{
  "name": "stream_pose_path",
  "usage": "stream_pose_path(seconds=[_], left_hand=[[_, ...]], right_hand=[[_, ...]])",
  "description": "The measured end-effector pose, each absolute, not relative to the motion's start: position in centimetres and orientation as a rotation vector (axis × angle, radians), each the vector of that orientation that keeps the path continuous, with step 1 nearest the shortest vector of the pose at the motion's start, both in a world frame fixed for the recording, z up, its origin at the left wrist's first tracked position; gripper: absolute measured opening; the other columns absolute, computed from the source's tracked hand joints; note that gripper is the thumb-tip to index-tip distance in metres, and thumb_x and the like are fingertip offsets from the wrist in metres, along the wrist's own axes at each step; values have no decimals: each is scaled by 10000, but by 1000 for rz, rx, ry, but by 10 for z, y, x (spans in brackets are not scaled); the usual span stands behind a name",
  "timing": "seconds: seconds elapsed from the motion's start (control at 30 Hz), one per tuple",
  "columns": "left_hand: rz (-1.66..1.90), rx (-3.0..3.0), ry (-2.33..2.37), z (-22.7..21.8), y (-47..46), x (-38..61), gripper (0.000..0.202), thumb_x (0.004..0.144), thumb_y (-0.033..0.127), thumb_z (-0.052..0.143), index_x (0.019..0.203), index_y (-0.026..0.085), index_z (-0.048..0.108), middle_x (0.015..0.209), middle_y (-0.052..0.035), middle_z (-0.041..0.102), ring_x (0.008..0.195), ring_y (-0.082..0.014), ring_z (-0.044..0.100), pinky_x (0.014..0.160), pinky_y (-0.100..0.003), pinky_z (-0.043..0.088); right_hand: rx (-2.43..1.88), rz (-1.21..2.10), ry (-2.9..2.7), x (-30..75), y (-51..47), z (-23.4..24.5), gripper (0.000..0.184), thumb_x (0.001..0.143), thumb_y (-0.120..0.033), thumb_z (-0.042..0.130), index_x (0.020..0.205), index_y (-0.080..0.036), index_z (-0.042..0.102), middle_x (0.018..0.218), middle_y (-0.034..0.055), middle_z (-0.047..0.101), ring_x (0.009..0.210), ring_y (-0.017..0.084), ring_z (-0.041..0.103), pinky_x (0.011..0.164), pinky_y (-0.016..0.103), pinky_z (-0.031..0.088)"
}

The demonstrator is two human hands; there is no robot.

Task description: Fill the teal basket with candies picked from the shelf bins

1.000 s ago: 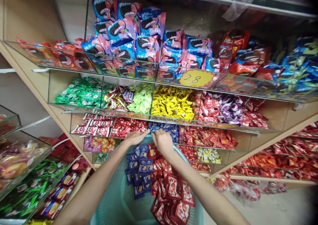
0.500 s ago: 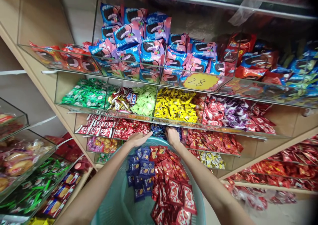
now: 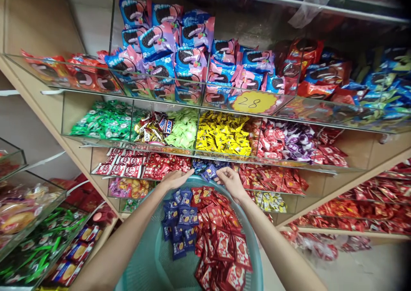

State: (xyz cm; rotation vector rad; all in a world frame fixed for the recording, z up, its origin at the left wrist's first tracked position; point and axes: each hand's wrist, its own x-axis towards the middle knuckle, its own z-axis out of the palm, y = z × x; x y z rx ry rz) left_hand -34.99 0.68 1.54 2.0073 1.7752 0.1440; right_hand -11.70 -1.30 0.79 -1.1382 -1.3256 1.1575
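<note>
My left hand [image 3: 175, 179] grips the far rim of a teal plastic basket [image 3: 150, 261] held up against the shelf. The basket holds a pile of dark blue candy packets [image 3: 180, 220] on the left and red packets [image 3: 221, 239] on the right. My right hand [image 3: 229, 180] is just past the rim at a shelf bin of the same blue packets [image 3: 208, 170]. Its fingers are curled on a few of them.
Glass-fronted shelf bins [image 3: 192, 152] hold green, yellow, red and purple sweets. Cookie packs [image 3: 189, 55] fill the row above, behind a yellow "28" price tag [image 3: 252, 101]. More bins [image 3: 35, 231] stand at the left. The floor [image 3: 353, 269] shows at lower right.
My right hand went from over the basket into the blue-packet bin, and now draws back with fingers curled on packets. My left hand stayed on the rim.
</note>
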Motion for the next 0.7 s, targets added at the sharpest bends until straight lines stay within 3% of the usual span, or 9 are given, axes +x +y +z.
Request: stream_pose_path(seconds=[0.27, 0.5, 0.7], left_hand=[[150, 2029, 1757, 15, 6, -350, 831, 694, 767, 58, 713, 203, 667, 858, -100, 686, 841, -281, 612, 736, -345, 422], [172, 2062, 1751, 12, 8, -351, 833, 718, 738, 34, 831, 216, 673, 955, -95, 677, 939, -280, 590, 777, -341, 413], [153, 2072, 1751, 6, 12, -353, 836, 731, 720, 15, 866, 219, 670, 962, -100, 674, 957, -287, 582, 778, -351, 413]], right_hand=[[-1089, 1315, -1389, -137, -22, 12, 295, 644, -393, 642, 753, -154, 507, 520, -36, 567, 464, 88, 533, 462, 192, 401], [-1205, 1296, -1733, -178, -19, 4, 42, 727, -171, 481, 765, -178, 464, 417, -94, 489, 343, 76, 483, 372, 155, 333], [-1347, 1143, -2016, -202, -12, 0, 119, 758, -90, 398, 783, -171, 482, 445, -74, 502, 365, 88, 523, 398, 159, 321]])
